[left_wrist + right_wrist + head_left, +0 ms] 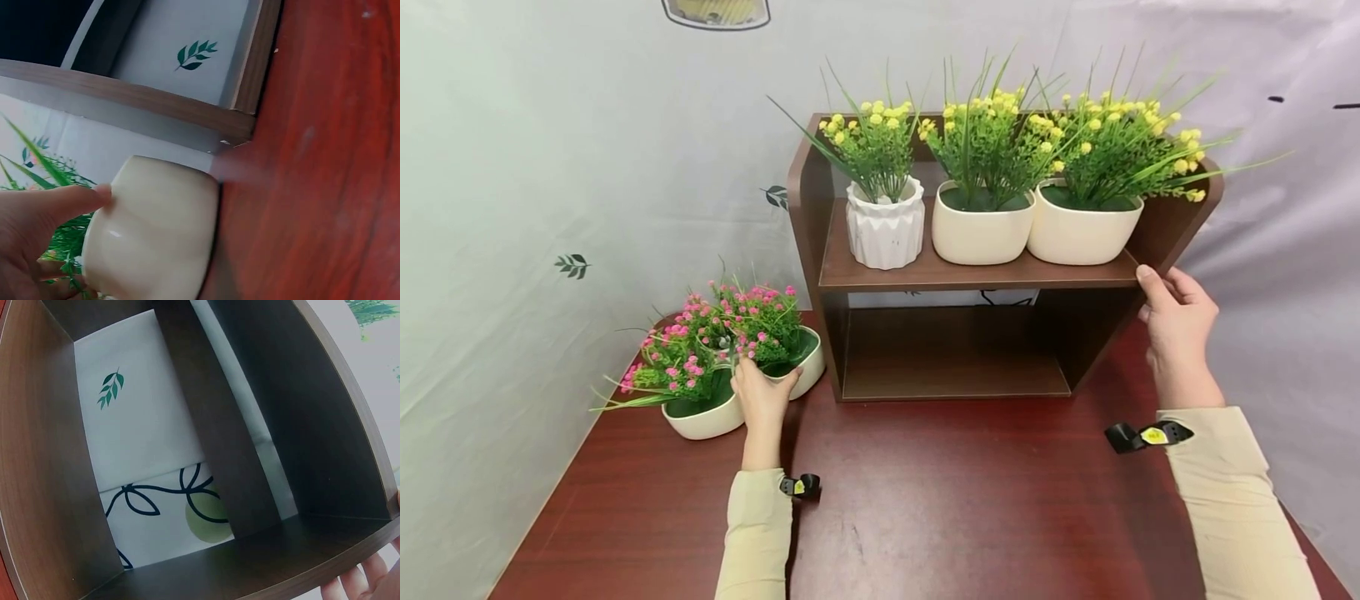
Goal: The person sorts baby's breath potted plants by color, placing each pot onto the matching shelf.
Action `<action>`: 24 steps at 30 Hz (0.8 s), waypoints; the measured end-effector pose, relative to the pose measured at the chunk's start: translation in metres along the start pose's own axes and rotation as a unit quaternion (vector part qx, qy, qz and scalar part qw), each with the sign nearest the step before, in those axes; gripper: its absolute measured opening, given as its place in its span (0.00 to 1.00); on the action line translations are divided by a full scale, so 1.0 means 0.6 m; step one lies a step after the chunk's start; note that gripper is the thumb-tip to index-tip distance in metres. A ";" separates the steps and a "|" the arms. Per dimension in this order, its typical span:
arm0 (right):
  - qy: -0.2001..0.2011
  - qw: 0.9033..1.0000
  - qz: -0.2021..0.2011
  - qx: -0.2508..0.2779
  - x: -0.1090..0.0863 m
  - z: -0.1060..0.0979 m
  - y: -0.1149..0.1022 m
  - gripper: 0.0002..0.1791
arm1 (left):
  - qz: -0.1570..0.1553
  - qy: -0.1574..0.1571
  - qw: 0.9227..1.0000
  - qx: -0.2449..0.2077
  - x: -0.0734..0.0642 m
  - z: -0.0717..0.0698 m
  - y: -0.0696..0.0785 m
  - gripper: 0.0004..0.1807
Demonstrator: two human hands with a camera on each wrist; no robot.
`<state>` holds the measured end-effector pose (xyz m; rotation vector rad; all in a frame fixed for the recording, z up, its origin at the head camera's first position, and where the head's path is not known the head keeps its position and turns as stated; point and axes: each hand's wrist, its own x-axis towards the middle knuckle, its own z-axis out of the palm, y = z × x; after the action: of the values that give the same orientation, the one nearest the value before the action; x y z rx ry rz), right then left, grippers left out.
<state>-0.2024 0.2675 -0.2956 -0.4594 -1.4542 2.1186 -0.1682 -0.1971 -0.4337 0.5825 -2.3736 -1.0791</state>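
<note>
My left hand (pixel 763 400) grips a cream oval flowerpot (pixel 808 367) of pink flowers (pixel 763 308), left of the brown two-tier shelf (pixel 977 283). In the left wrist view its thumb lies against the cream wall of the flowerpot (pixel 156 231) near the rim, and its other fingers are partly hidden in the greenery. A second cream pot (pixel 703 421) with pink flowers stands just left of that hand. My right hand (pixel 1180 325) holds the shelf's right side panel, thumb on the front edge; in the right wrist view the fingers (pixel 356 584) show outside the panel.
On the upper tier stand a white fluted pot (pixel 886 229) and two cream oval pots (pixel 983 237), all with yellow flowers. The lower tier (pixel 955 358) holds nothing. Under everything is a dark red table (pixel 925 500), with a pale patterned cloth (pixel 625 150) behind.
</note>
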 end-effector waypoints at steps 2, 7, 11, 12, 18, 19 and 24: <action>-0.001 1.000 0.000 0.000 0.000 0.000 0.000 0.06 | 0.003 0.015 1.000 -0.006 0.000 0.004 -0.002 0.38; -0.002 1.000 0.002 -0.001 0.001 -0.001 0.001 0.06 | 0.009 0.013 1.000 -0.001 0.000 0.010 -0.007 0.39; -0.003 1.000 0.000 -0.003 0.002 0.001 0.000 0.06 | -0.005 -0.016 1.000 -0.010 0.001 0.011 -0.011 0.43; -0.003 1.000 -0.001 -0.003 0.003 0.001 0.000 0.06 | -0.009 -0.022 0.999 -0.022 0.002 0.011 -0.013 0.44; -0.002 1.000 -0.003 -0.001 0.003 0.002 -0.001 0.05 | -0.019 -0.039 0.996 -0.072 0.005 0.009 -0.022 0.49; -0.002 1.000 -0.003 -0.001 0.003 0.002 -0.001 0.05 | -0.021 -0.040 0.996 -0.072 0.005 0.009 -0.022 0.50; 0.000 1.000 -0.002 0.001 0.003 -0.001 0.000 0.06 | -0.023 -0.046 0.997 -0.059 0.004 0.009 -0.024 0.51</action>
<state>-0.2038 0.2691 -0.2955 -0.4544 -1.4513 2.1174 -0.1707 -0.2040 -0.4474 0.5594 -2.3641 -1.2830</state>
